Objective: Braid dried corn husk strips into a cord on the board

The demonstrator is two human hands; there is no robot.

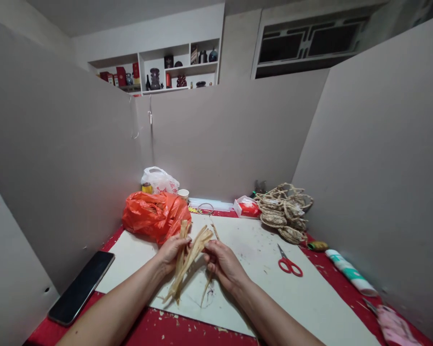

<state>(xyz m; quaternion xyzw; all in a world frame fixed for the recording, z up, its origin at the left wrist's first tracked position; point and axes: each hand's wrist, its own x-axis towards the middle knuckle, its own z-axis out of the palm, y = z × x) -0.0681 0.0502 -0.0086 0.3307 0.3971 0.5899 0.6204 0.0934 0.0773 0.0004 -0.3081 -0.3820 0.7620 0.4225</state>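
My left hand is closed around pale tan dried husk strips, which hang down over the board. My right hand pinches the upper end of one wide strip. A thin twisted cord sticks up behind my right fingers, and a narrow piece trails below them; whether they are one length I cannot tell. Just beyond my left hand lies a crumpled orange plastic bag. Both hands are over a white board dotted with small scraps.
Red-handled scissors lie right on the board. Behind them sits a heap of braided cord coils. A phone rests at left, a white-and-green roll at right. Grey panels enclose the table. A paper cup stands behind.
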